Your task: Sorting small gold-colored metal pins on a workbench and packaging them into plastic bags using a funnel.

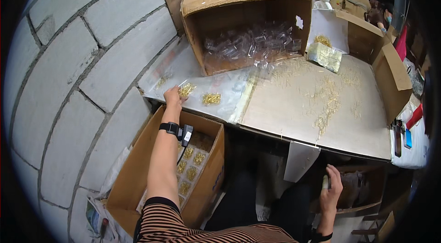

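Observation:
My left hand (172,96) is stretched out to the far left of the table, its fingers closed on the near side of a small clear plastic box of gold pins (187,90). A second box of gold pins (212,99) lies just right of it, apart from the hand. Some loose gold pins (161,81) lie beyond the hand on the plastic sheet. My right hand (331,189) hangs below the table's front edge, fingers loosely bent and apart, holding nothing; one finger carries a pale wrap.
A cardboard carton (195,32) on its side holds empty clear boxes. Gold pins (328,105) are strewn over the grey tabletop (275,119). Below my left arm, an open carton (213,174) holds rows of filled boxes. A block wall (69,68) bounds the left.

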{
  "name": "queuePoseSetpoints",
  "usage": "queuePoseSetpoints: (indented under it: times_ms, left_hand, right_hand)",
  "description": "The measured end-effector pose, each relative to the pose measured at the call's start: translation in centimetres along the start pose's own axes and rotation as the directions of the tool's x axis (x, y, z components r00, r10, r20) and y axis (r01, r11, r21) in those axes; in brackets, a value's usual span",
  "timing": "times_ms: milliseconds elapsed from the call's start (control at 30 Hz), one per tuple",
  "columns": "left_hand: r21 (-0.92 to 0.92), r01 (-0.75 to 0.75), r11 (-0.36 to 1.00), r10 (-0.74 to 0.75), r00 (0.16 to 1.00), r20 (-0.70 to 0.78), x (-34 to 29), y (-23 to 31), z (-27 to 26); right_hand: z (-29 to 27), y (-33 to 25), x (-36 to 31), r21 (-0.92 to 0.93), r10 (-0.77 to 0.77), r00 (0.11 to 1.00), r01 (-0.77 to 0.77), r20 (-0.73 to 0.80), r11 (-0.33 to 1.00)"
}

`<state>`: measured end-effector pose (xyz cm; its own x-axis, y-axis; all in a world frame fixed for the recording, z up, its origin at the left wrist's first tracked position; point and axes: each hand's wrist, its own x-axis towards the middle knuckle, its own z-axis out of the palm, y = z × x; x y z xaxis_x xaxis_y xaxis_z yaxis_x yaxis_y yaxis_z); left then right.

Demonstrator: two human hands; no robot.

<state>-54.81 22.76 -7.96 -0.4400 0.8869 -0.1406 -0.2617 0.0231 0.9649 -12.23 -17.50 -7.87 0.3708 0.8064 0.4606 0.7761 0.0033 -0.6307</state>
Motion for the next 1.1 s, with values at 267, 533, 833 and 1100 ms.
queuePoseSetpoints:
  times_ms: [267, 533, 833, 1100]
  left_hand:
    - [0.915, -0.366, 0.17, 0.707, 0.692, 0.146, 3.8, -4.2, -1.3]
    - [0.536, -0.844, -0.019, 0.541, 0.442, 0.715, -1.0, -1.0, 13.0]
    - [0.693, -0.694, -0.195, 0.571, 0.494, 0.655, -0.1, -0.5, 15.5]
    - [0.746, -0.65, 0.145, 0.598, 0.658, 0.458, 1.2, 1.2, 12.0]
  right_hand:
    - [-2.4, 1.2, 0.5, -0.113, 0.06, 0.996, -0.052, 0.069, 0.992]
    - [0.4, -0.4, 5.1, -0.067, -0.058, 0.992, 0.066, 0.11, 0.996]
    - [-1.2, -0.1, 6.8, -0.156, -0.065, 0.992, 0.081, 0.104, 0.985]
    - [-1.4, 1.1, 6.4, -0.183, -0.028, 0.993, 0.048, 0.112, 0.982]
